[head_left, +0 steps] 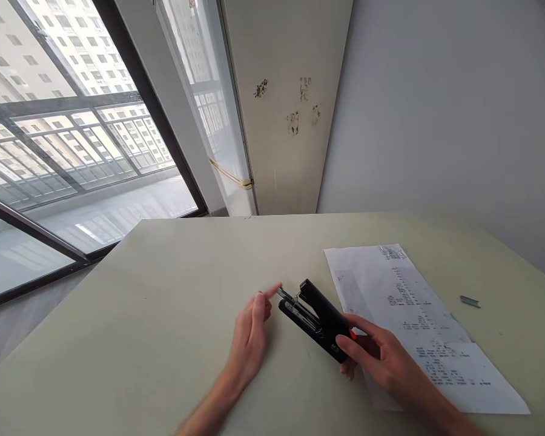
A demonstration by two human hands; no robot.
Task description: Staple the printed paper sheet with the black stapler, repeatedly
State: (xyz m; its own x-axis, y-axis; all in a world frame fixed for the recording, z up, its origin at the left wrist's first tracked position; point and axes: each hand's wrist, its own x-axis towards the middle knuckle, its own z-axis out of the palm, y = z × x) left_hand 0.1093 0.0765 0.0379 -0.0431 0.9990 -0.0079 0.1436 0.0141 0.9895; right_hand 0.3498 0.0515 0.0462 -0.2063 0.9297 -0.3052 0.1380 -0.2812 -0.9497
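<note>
The step in hand seems to be working the extended metal rail [287, 295] of the black stapler [329, 318]. The right hand [381, 354] is clamped on the stapler's rear; the left hand [251, 333] grips nothing, its index finger [272, 290] reaching the rail's tip. This likely calls for a firm right-hand hold and a fingertip aligned with the rail. Tabletop [186, 303] spreads left of and beyond the left hand; a printed sheet [386, 303] borders the right hand.

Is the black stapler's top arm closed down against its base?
No, the black stapler gapes open at its front, top arm raised off the base, while the right hand holds its back end.
</note>
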